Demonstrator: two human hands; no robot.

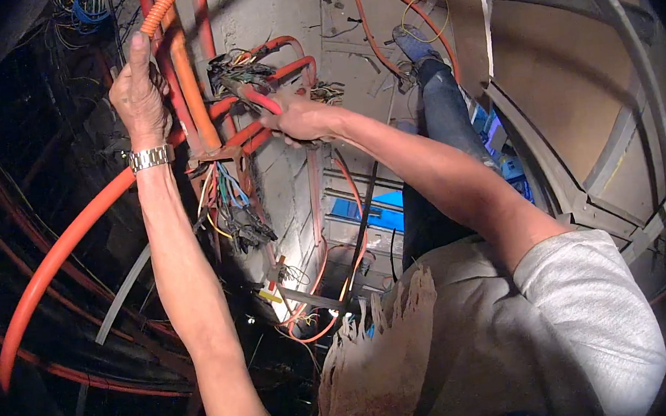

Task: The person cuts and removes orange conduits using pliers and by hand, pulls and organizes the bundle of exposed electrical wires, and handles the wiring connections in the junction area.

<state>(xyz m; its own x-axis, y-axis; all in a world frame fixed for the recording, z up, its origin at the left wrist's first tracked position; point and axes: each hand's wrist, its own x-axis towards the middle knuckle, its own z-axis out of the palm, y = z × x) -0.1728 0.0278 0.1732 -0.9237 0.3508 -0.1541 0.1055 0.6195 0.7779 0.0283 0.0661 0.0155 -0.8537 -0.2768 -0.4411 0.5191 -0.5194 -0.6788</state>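
Red-handled tool (262,101) in the right grip (296,119), at a tangled wire bundle (244,73).
Fingers close firmly round the tool's curved, smooth handle, its dull head among thin strands before a rough grey column (276,14). The left grip (138,98) has curled fingers, thumb tip by a ribbed orange tube (165,7); whether it grasps the tube, I cannot tell.
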